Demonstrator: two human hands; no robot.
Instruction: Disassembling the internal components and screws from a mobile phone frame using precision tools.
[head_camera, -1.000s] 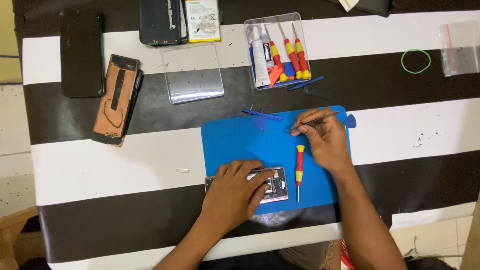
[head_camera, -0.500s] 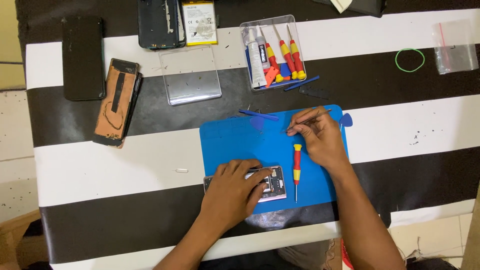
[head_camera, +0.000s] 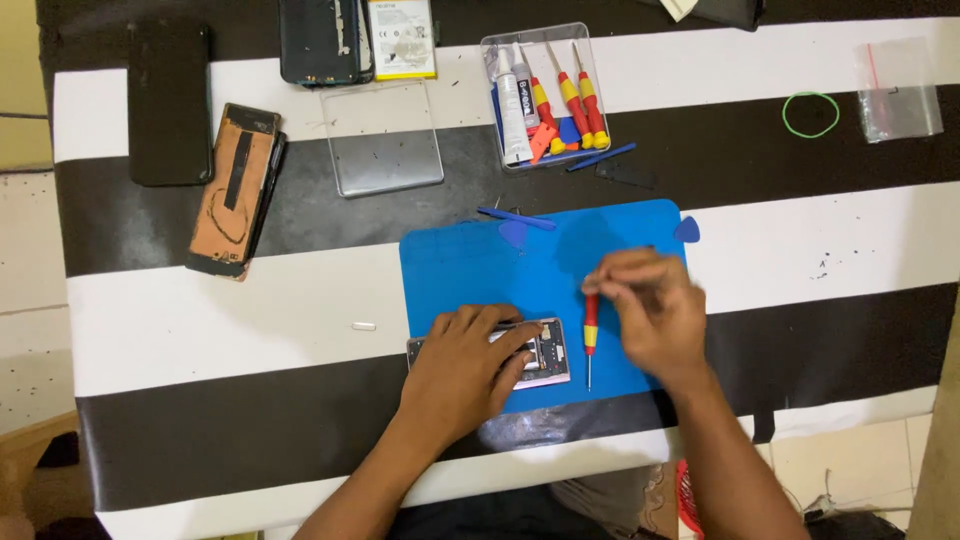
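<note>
The left hand (head_camera: 470, 370) lies flat on the opened phone (head_camera: 545, 352) on the blue mat (head_camera: 470, 270), while the right hand (head_camera: 650, 310), fingers pinched together, touches the top of the red-yellow screwdriver (head_camera: 591, 335), lying lengthwise just right of the phone.

My left hand (head_camera: 470, 365) covered most of the opened phone (head_camera: 548, 352), so only its right end and a sliver of its left edge showed. My right hand (head_camera: 650, 310) was smeared by motion blur, and I could not tell whether its fingertips actually gripped the red and yellow screwdriver (head_camera: 590, 335). The dark phone (head_camera: 322, 40) and the battery (head_camera: 402, 38) beside it were cut off by the top edge.
</note>
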